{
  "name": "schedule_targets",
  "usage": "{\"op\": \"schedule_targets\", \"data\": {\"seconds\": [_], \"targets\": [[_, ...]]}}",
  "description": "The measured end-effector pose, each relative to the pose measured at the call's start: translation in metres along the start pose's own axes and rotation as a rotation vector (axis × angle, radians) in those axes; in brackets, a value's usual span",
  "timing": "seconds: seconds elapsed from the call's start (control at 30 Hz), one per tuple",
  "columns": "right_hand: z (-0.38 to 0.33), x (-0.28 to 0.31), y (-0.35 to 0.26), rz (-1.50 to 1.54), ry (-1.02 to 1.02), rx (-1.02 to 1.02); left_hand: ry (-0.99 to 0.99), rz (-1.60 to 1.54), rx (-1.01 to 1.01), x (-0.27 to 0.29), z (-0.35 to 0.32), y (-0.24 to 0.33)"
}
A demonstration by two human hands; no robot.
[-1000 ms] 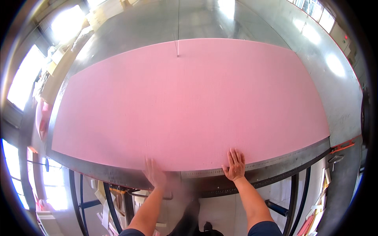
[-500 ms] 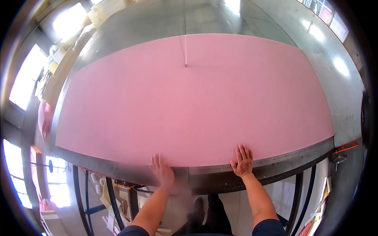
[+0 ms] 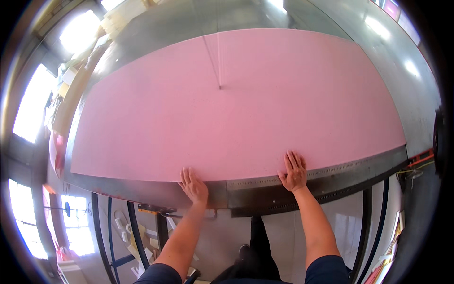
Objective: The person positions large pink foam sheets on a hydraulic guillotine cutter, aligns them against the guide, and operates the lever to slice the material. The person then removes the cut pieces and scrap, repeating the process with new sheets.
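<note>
A wide pink foam-like sheet (image 3: 246,109) lies flat across the metal table (image 3: 104,188). My left hand (image 3: 194,187) rests at the sheet's near edge, left of the middle, with fingers stretched onto the pink surface. Further right, my right hand (image 3: 294,171) presses flat over the same edge, fingers pointing away from me. Both hands are open and grip nothing. Toward the far side, a thin upright wire or blade (image 3: 219,61) meets the sheet, and a faint line runs from it.
A ruler strip (image 3: 345,169) runs along the table's near right edge. At the right corner sits an orange-red metal bar (image 3: 421,157). Pale offcuts (image 3: 137,239) lie on the floor below left, and stacked boards (image 3: 71,102) stand along the left side. Dark table legs (image 3: 366,232) rise nearby.
The pink sheet has slid away from me past the thin upright wire, and both hands have moved forward with it. The view has also shifted slightly.
</note>
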State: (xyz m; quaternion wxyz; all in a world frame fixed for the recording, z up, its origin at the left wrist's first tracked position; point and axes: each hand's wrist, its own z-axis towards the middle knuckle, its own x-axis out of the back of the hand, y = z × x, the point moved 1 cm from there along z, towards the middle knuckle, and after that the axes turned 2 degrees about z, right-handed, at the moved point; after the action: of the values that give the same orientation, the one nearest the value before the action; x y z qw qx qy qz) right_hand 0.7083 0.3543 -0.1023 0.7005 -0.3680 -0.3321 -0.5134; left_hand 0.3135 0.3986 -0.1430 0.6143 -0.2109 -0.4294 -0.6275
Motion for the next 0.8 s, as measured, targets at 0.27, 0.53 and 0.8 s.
{"op": "schedule_targets", "data": {"seconds": [0.27, 0.53, 0.8], "targets": [[-0.01, -0.006, 0.001, -0.021, 0.069, 0.01, -0.022, -0.012, -0.006, -0.002, 0.0, 0.001], [-0.011, -0.023, 0.007, -0.084, 0.134, -0.009, -0.009, -0.035, -0.035, -0.02, 0.013, -0.003], [-0.006, -0.024, 0.008, -0.138, 0.154, -0.008, 0.022, -0.085, -0.05, -0.033, 0.026, -0.006]]}}
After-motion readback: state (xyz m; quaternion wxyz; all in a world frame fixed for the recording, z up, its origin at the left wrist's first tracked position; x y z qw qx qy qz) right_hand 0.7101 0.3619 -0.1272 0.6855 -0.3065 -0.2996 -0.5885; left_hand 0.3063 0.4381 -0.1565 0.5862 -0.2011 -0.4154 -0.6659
